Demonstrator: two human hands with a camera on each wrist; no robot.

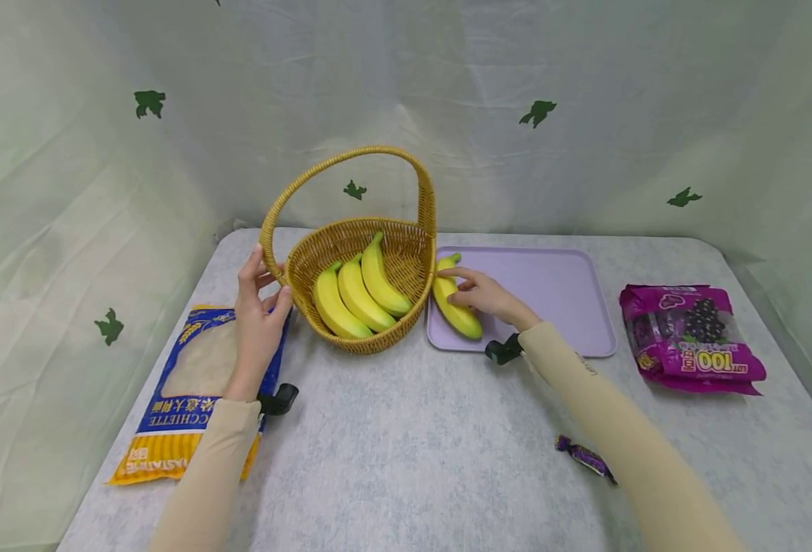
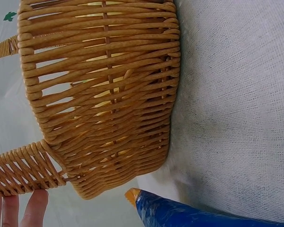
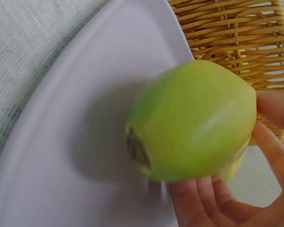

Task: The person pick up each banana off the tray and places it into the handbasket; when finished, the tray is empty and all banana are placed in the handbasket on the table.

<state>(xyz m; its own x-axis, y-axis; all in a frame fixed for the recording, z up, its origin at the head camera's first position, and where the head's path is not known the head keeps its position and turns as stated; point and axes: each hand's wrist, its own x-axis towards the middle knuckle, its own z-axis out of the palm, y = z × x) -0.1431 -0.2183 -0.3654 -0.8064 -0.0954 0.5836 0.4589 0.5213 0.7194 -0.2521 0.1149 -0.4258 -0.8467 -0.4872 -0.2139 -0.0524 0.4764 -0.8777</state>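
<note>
A wicker basket (image 1: pixel 371 337) with a tall arched handle stands on the table, with three bananas (image 1: pixel 353 295) lying side by side in it. My left hand (image 1: pixel 257 314) holds the basket at the left foot of its handle (image 2: pixel 23 172); the fingertips (image 2: pixel 35 205) show against the handle in the left wrist view. Just right of the basket, my right hand (image 1: pixel 484 295) grips another banana (image 1: pixel 457 310) over the left end of a lilac tray (image 1: pixel 537 299). In the right wrist view this banana (image 3: pixel 194 123) points its dark blunt tip toward the camera, with thumb and fingers around its sides.
A blue and yellow pasta bag (image 1: pixel 171 414) lies at the left, partly under my left forearm. To the right of the tray is a purple snack bag (image 1: pixel 692 337). A small purple wrapped candy (image 1: pixel 585 456) lies beside my right sleeve. Pale cloth walls surround the table.
</note>
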